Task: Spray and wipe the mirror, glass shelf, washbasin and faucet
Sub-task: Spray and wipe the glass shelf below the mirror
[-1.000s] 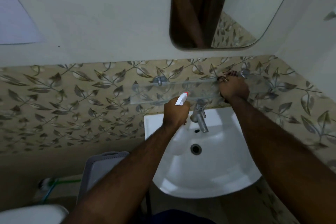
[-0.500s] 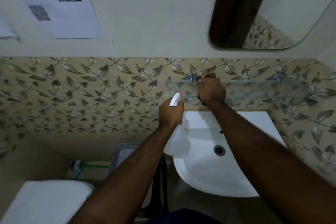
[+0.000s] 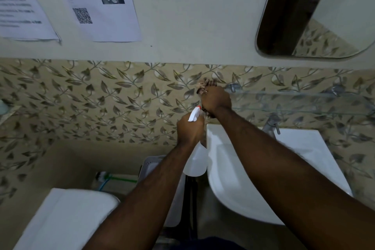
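Two bare hands work at the wall above one white washbasin. The left hand is wrapped around the neck of one white spray bottle, its nozzle pointing up toward the tiles and its body hanging just left of the basin's edge. The right hand is bunched tight on one brownish cloth, pressed at the left end of the single glass shelf, which is fixed on two metal brackets. One metal faucet stands below the shelf, behind the basin. One mirror hangs at upper right. Three printed sheets are stuck to the wall at upper left.
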